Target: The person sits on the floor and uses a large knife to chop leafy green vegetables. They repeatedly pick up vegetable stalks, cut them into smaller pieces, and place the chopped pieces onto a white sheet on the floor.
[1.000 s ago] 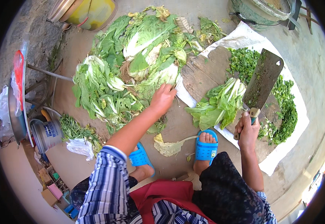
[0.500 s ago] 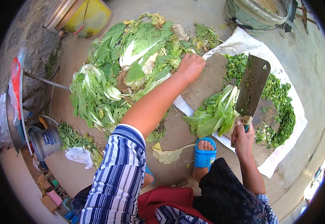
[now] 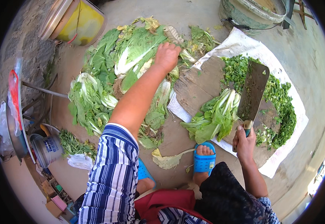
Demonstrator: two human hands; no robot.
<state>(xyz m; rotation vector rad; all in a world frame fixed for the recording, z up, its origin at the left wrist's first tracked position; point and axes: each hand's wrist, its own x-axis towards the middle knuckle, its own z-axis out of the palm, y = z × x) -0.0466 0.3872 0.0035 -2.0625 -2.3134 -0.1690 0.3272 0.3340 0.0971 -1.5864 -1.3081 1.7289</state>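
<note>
Both hands are curled, the right hand [image 3: 245, 142] closed around the handle [image 3: 248, 124] of a cleaver [image 3: 255, 89] beside a leafy bunch [image 3: 216, 115] on the brown board [image 3: 200, 83], the left hand [image 3: 167, 56] over heaped greens [image 3: 95, 99], its hold impossible to tell.

Bright daylight pales the floor [image 3: 304, 71], glaring at lower right, with curved, blackened fisheye edges.

Left fingers [image 3: 173, 48] partly hidden; green bucket [image 3: 234, 15] cropped
</note>
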